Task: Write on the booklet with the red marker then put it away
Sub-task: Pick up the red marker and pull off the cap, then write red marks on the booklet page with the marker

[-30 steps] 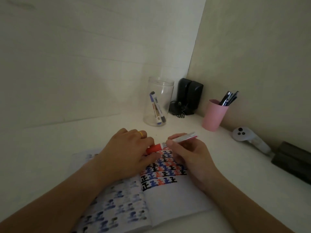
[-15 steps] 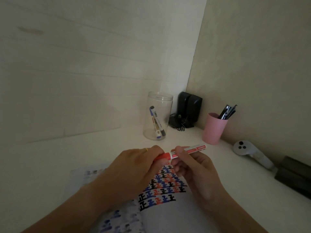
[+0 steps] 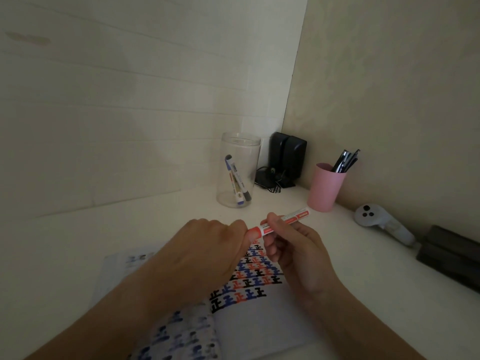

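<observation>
- Red marker (image 3: 281,222) held level above the open booklet (image 3: 259,315), its cap end pointing left and its printed barrel running up to the right.
- Right hand (image 3: 293,253) is clamped on the marker's barrel, fingers curled round it from below and the thumb on top.
- Left hand (image 3: 207,253) is closed on the marker's red cap (image 3: 255,231), thumb and fingertips pinching it; the cap sits against the barrel, and whether it is fully seated cannot be told.
- Booklet lies open on the white desk (image 3: 130,229) near its front edge, under both hands, with rows of black, blue and red marks on the right page.
- Clear jar (image 3: 239,170) stands near the desk's back corner with a blue marker and a black one leaning inside.
- Black speakers (image 3: 287,157) fill the back corner just behind the jar.
- Pink cup (image 3: 324,188) with dark pens stands along the right edge, and a white controller (image 3: 376,222) lies farther along that edge.
</observation>
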Tool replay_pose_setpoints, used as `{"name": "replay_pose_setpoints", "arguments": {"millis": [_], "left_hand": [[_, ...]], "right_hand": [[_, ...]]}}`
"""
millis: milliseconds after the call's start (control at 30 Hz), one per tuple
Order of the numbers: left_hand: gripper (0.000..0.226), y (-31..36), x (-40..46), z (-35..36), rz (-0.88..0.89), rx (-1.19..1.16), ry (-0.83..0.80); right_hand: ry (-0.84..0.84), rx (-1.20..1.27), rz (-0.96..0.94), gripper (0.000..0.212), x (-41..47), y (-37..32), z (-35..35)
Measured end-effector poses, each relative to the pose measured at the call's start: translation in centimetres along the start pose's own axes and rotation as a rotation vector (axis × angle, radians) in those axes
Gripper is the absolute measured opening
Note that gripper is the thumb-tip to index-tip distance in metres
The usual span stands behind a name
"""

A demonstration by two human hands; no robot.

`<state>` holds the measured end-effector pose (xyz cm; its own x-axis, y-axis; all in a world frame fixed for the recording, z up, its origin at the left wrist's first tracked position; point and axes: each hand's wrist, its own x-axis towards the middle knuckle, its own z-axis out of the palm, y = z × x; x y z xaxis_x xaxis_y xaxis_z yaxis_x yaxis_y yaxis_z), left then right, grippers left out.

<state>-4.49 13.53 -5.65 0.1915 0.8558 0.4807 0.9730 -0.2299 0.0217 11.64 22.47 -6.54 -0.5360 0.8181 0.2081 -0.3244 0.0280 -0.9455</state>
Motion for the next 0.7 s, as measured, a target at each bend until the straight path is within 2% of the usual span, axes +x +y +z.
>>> {"name": "replay_pose_setpoints", "arguments": {"millis": [67, 100, 133, 233, 300, 367, 500, 567, 700], "left_hand": [[0.048, 0.1, 0.1, -0.2, 0.091, 0.221, 0.060], [0.055, 0.1, 0.1, -0.3, 0.097, 0.255, 0.059], [0.054, -0.1, 0.1, -0.3, 0.143, 0.302, 0.104], [0.025, 0.1, -0.1, -0.2, 0.132, 0.363, 0.084], [0.023, -0.2, -0.3, -0.2, 0.143, 0.393, 0.076], [0.021, -0.2, -0.6, -0.8, 0.095, 0.347, 0.077], [0.026, -1.6, -1.5, -1.1, -0.066, 0.166, 0.213], [0.034, -2.4, -1.6, -0.7, -0.140, 0.068, 0.207], [0.045, -3.6, -1.8, 0.2, -0.114, 0.017, 0.169]], "right_hand": [[0.072, 0.009, 0.027, 0.033, 0.0, 0.4, 0.4], [0.098, 0.009, 0.039, 0.035, 0.0, 0.6, 0.7], [0.116, 0.003, 0.050, 0.037, -0.1, 0.8, 0.9], [0.157, 0.000, 0.109, 0.045, -0.2, 1.1, 1.2], [0.253, 0.098, 0.179, 0.044, 0.5, 0.9, 0.2], [0.330, 0.203, 0.190, 0.038, 1.1, 0.6, -1.2], [0.279, 0.189, 0.153, 0.025, 1.3, 0.6, -1.6], [0.269, 0.203, 0.160, 0.020, 1.3, 0.5, -1.3], [0.294, 0.156, 0.140, 0.010, 0.8, 0.0, -1.1]]}}
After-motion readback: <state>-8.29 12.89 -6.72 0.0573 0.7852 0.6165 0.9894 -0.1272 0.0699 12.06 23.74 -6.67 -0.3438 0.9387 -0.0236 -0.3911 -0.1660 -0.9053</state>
